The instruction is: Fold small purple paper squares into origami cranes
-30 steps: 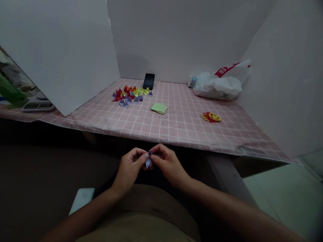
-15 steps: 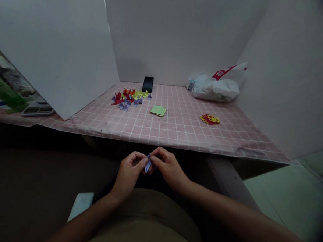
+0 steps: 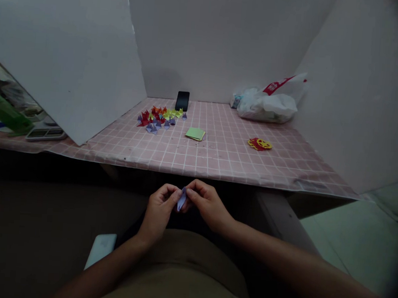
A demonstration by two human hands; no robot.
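A small folded piece of purple paper (image 3: 182, 200) is pinched between my two hands, just below the table's front edge and above my lap. My left hand (image 3: 161, 205) grips its left side with thumb and fingers closed. On the other side, my right hand (image 3: 208, 204) pinches the paper near its top. Fingers cover part of the folds. Beyond them on the table lies a stack of square paper (image 3: 195, 133), green on top with yellow below. Several small folded paper cranes (image 3: 158, 119) in red, orange, yellow and purple cluster to its left.
The pink checked table (image 3: 218, 161) stands between white panels. A black phone (image 3: 182, 101) leans at the back. To the right are a white plastic bag (image 3: 268, 107) and red and yellow cut-out shapes (image 3: 259, 144). A white device (image 3: 100, 249) lies beside my left forearm.
The purple paper stays in both hands, with slightly more of its face showing. My left thumb has shifted a little. The whole view has tilted slightly.
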